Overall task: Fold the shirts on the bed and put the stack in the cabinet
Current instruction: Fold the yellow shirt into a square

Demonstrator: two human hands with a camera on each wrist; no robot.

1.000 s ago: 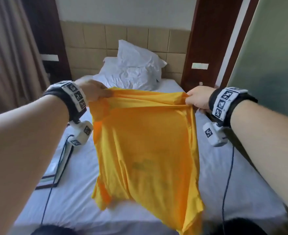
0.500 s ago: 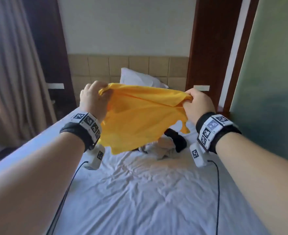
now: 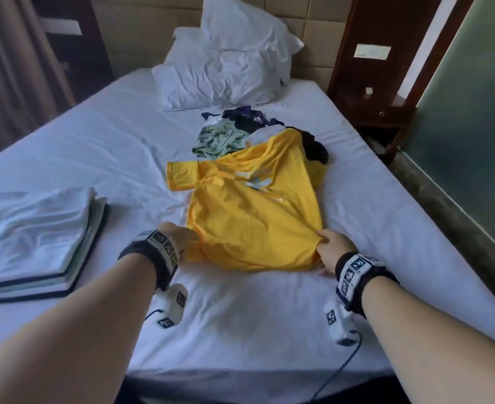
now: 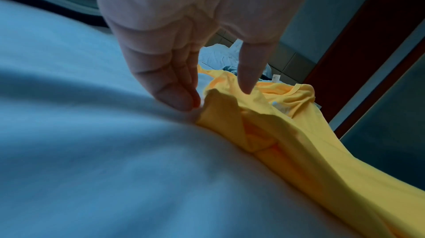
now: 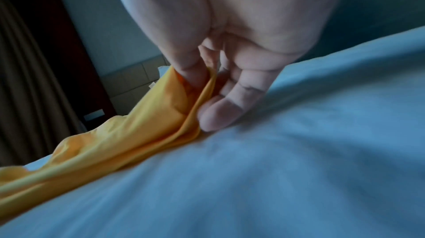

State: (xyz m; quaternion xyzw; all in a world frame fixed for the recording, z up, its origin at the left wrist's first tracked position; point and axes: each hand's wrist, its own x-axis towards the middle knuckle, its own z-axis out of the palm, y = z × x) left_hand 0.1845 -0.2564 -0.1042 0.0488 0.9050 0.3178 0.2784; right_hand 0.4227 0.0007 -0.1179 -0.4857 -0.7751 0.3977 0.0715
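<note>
The left hand (image 4: 170, 45) has its fingers (image 4: 177, 96) nearly straight, thumb apart, their tips at the near left corner of the yellow shirt (image 3: 255, 217), pressing it to the bed (image 3: 94, 147). The right hand (image 5: 230, 50) pinches the near right hem corner between thumb and fingers (image 5: 220, 114). The shirt lies spread on the sheet, collar toward the far end. Just beyond it sits a heap of unfolded clothes (image 3: 240, 132), then white pillows (image 3: 228, 65). On the left lies a folded stack (image 3: 36, 237).
</note>
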